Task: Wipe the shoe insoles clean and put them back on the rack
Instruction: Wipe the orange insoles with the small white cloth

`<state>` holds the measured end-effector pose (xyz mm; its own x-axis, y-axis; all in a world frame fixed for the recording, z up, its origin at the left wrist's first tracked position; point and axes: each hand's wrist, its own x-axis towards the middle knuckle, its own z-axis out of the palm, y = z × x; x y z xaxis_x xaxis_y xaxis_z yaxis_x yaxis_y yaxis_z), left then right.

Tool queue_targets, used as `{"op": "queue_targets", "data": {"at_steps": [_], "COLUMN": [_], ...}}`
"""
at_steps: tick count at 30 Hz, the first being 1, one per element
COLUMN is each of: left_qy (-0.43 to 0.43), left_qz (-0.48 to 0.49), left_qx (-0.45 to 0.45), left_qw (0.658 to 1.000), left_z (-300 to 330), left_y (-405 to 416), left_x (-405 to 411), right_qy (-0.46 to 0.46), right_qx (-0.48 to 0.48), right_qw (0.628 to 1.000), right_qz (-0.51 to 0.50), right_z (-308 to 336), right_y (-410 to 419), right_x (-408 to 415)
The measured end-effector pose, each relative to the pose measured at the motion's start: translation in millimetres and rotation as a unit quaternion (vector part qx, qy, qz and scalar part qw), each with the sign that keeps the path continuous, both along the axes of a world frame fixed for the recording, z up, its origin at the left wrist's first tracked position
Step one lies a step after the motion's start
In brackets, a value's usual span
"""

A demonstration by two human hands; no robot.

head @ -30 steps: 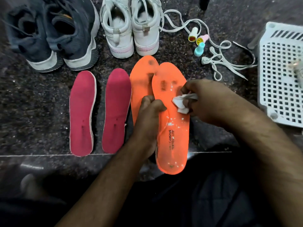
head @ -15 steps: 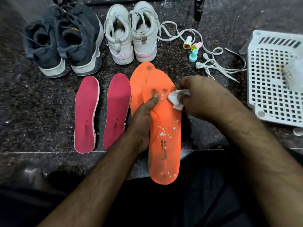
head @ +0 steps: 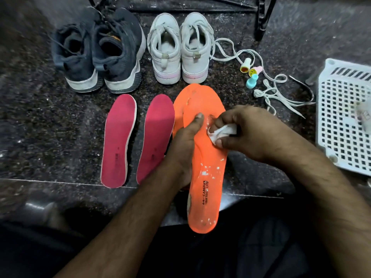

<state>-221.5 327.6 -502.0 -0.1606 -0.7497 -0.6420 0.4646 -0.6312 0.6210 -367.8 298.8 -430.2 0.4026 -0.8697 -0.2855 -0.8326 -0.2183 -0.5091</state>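
An orange insole [head: 208,177], speckled with white spots, lies lengthwise in front of me, partly over a second orange insole [head: 180,103] on the dark stone floor. My left hand [head: 184,145] grips its left edge, thumb pressed on the upper surface. My right hand [head: 245,129] pinches a crumpled white wipe [head: 219,131] and presses it on the insole's forefoot. Two red insoles [head: 118,141] [head: 156,137] lie side by side to the left. The black metal legs of the rack [head: 263,19] stand at the top.
A dark grey pair of shoes [head: 98,53] and a white pair [head: 178,51] stand behind the insoles. Loose white laces [head: 277,93] and three small coloured stamps [head: 252,72] lie to the right. A white perforated plastic basket [head: 345,117] sits at the right edge.
My left thumb stretched out along the orange insole and the insole slid toward me. My right hand with the wipe shifted slightly left along the forefoot. The camera tilted up.
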Motion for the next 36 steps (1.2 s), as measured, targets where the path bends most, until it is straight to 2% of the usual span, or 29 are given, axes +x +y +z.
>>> {"op": "queue_targets", "data": {"at_steps": [3,7,13,16,19,23,26,29,32,36], "left_qy": [-0.031,-0.066,-0.086,-0.074,-0.064,-0.069,-0.058,-0.058,-0.070,-0.072], "left_qz": [0.034,0.056,0.078,0.082,0.084,0.081,0.087,0.098,0.102,0.088], "left_qx": [-0.003,-0.038,-0.029,-0.013,-0.024,-0.048,-0.049,-0.029,-0.048,-0.061], "left_qw": [0.999,0.996,0.993,0.994,0.994,0.993,0.993,0.993,0.991,0.992], "left_z": [-5.2,-7.5,-10.1,-11.1,-10.0,-15.7,-16.5,-18.8,-17.5,-18.4], "left_y": [-0.4,1.3,1.8,1.8,-0.2,-1.6,-2.2,-2.7,-2.8,-3.4], "left_x": [-1.4,-5.8,-2.9,-2.4,-3.3,-4.6,-3.2,-0.4,-1.3,-3.4], "right_qy": [-0.013,-0.135,-0.060,-0.030,-0.084,-0.176,-0.108,-0.062,-0.105,-0.203], "right_qx": [-0.011,-0.082,-0.062,-0.006,0.049,-0.045,-0.046,0.003,0.077,0.001], "right_qw": [0.999,0.976,0.993,0.998,0.993,0.973,0.989,0.997,0.990,0.972], "right_qz": [-0.035,-0.148,-0.082,-0.048,-0.062,-0.145,-0.086,-0.052,-0.063,-0.120], "right_z": [-2.7,-6.3,-10.0,-5.4,-8.1,-14.7,-13.8,-9.6,-9.3,-14.3], "right_y": [0.7,-5.4,-8.0,-7.4,-2.7,-8.9,-10.0,-8.0,-4.1,-5.4], "right_x": [-1.2,2.4,23.1,19.5,7.0,5.2,17.5,19.6,6.3,5.4]}}
